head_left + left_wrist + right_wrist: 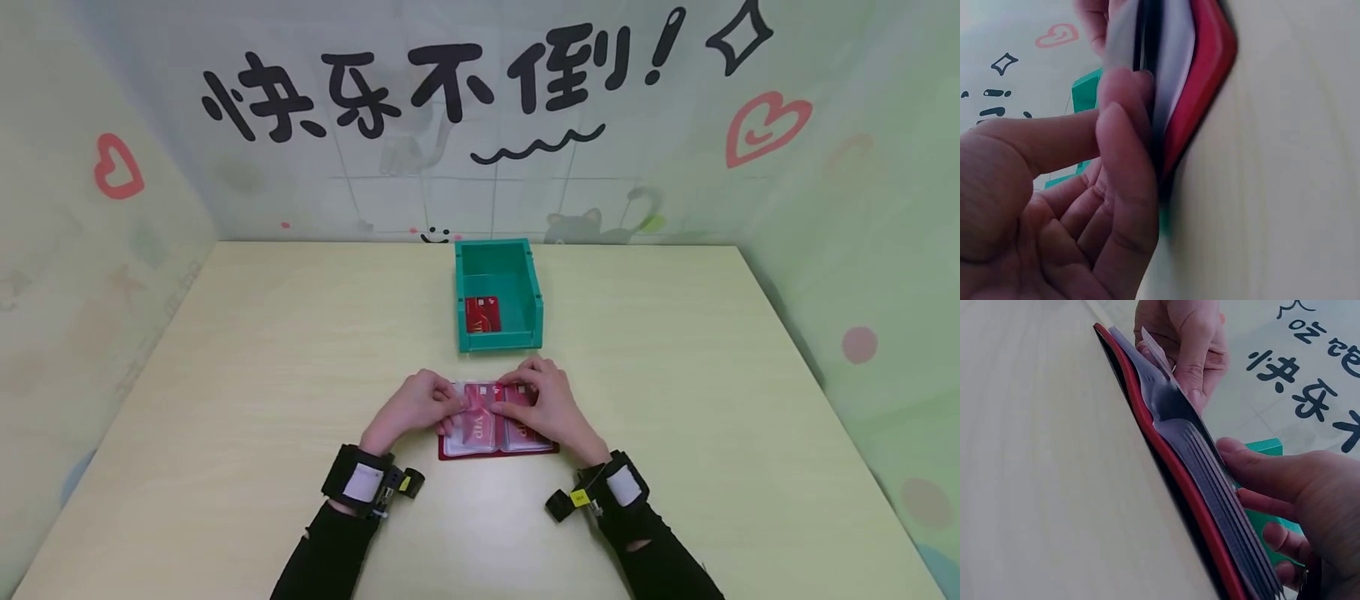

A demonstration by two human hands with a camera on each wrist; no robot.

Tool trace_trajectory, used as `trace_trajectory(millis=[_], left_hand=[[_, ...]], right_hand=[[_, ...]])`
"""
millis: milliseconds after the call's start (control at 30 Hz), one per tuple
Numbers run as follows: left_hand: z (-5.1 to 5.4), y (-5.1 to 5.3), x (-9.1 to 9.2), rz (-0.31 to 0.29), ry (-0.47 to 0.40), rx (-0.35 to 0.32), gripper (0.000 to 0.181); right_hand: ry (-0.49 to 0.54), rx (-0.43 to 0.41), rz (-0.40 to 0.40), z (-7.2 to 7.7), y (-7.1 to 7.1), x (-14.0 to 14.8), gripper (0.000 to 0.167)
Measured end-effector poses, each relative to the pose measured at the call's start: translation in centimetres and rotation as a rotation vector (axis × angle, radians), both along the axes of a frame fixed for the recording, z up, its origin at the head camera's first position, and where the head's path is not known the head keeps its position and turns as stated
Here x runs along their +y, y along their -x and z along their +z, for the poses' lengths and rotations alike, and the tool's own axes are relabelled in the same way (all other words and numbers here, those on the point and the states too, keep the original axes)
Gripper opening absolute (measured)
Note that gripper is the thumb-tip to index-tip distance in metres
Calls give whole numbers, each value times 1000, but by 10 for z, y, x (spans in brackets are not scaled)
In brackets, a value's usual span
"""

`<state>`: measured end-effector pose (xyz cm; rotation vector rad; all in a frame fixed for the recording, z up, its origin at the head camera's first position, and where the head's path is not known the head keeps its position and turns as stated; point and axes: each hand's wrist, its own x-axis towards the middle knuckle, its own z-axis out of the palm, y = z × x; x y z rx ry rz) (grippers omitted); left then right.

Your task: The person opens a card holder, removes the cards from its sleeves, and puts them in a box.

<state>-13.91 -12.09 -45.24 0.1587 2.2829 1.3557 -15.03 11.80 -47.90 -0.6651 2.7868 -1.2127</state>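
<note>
A card holder (498,454) with a dark red cover lies open on the table, red VIP cards (480,427) showing through its clear sleeves. At its left side my left hand (431,402) pinches a clear sleeve page (1124,37) between thumb and fingers, lifting it off the cover. My right hand (546,404) holds the holder near the middle and top edge, thumb on the upper page and the other fingers bent at the far edge. From the right wrist, the stacked sleeves (1210,487) appear edge-on above the red cover (1175,469). What lies under the right fingers is hidden.
Just beyond the hands stands a green open-front bin (500,342) with a red card (482,315) inside, at its front left. The pale table (262,333) meets printed cloth walls (420,192) at the back and sides.
</note>
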Motion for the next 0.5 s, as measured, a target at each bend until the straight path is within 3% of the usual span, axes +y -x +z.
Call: trace_trajectory(millis=[300,500], left_hand=[[0,1,4,6,44,-14,18],[1,2,3,-1,46,-29,16]], right_hand=[[-48,-167,-119,15,3,-10,29],[-85,-209,-143,17,6,-12,29]])
